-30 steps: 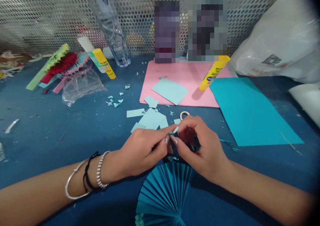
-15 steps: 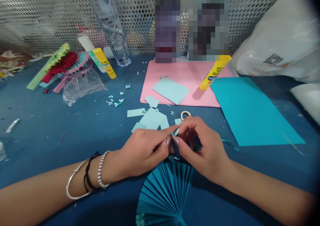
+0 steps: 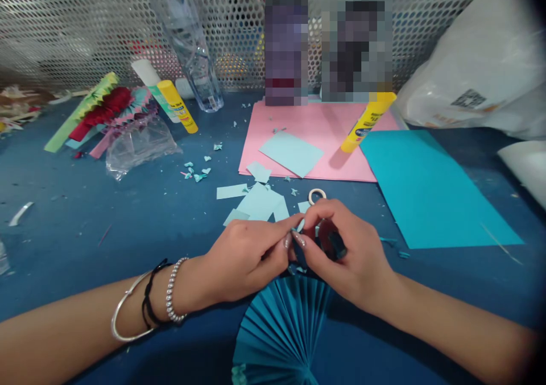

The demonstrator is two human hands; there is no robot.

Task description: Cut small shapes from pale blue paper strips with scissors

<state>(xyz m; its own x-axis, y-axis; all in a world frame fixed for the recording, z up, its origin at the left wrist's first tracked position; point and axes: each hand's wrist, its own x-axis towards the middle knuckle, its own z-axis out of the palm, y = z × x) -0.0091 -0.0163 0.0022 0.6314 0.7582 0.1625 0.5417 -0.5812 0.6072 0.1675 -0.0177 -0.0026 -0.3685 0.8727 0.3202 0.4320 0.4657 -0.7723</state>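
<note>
My left hand [image 3: 251, 254] and my right hand [image 3: 350, 254] meet fingertip to fingertip above a pleated blue paper fan [image 3: 277, 322]. Between them is a small pale-blue paper piece [image 3: 301, 226], pinched by both thumbs and forefingers; its shape is mostly hidden. A dark red and black object [image 3: 333, 241] shows under my right hand, partly covered, and I cannot make out its kind. Just beyond my fingers lie pale-blue paper scraps [image 3: 258, 202] and a small cream ring [image 3: 317, 196].
Pink paper sheets [image 3: 256, 140] lie at the back, with a yellow glue stick [image 3: 367, 122] above them. To the right are a turquoise sheet [image 3: 439, 197] and a white plastic bag [image 3: 482, 61]. Folded paper pieces [image 3: 102, 115], another glue stick [image 3: 179, 107] and a water bottle [image 3: 200, 61] stand left.
Almost nothing differs. Both hands stay together on the small paper piece, with only a slight shift of the right fingers and of the camera view.
</note>
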